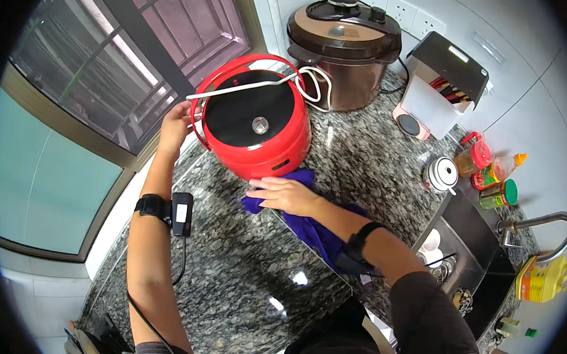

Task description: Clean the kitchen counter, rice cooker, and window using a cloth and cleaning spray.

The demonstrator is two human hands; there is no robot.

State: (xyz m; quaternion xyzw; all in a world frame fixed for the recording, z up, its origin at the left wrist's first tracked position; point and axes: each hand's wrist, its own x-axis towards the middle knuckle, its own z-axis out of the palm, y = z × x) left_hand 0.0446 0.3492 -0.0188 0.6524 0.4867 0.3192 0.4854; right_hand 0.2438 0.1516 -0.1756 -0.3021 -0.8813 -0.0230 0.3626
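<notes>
A red rice cooker [265, 157] with a black lid top [238, 117] stands on the granite counter, its red carrying handle [267, 57] raised. Across the lid lies a white power cord [242, 93], looped at its right end. My left hand [174, 126] is at the cooker's left side, fingers by the handle's lower end; the handle and cooker partly hide the fingertips. Below the cooker's front, my right hand [287, 195] rests over a purple cloth [304, 228] with fingers extended, fingertips close to the cooker's base. Whether they touch it is unclear.
A brown electric pressure cooker [349, 78] stands behind, beside a utensil box [434, 99]. Seasoning bottles [493, 172] and a lidded white jar [441, 174] line the right, near the sink [476, 240] and faucet [546, 227]. A window [140, 34] borders the left.
</notes>
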